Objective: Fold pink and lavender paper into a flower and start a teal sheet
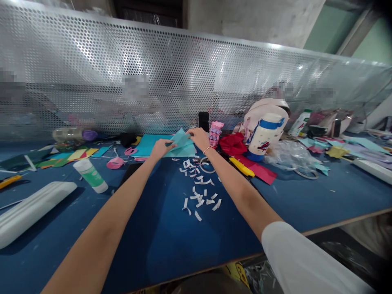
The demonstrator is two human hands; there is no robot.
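Observation:
A light blue sheet of paper (181, 139) is lifted at an angle between my two hands, over a stack of turquoise paper (151, 143) at the back of the table. My left hand (162, 148) pinches its lower left edge between thumb and fingers. At its upper right corner, my right hand (199, 138) has its fingers closed on the same sheet. White paper scraps (200, 199) lie scattered in front of the stack, with a roll of tape (207, 165) just below my right wrist.
A glue stick (91, 175) and a long white case (36, 208) are on the left. To the right are a yellow cutter (241, 166), red paper (260, 169), a bottle (265, 136) and a pale backpack (283, 112). A perforated metal panel (171, 73) bounds the back, a phone (203, 121) before it.

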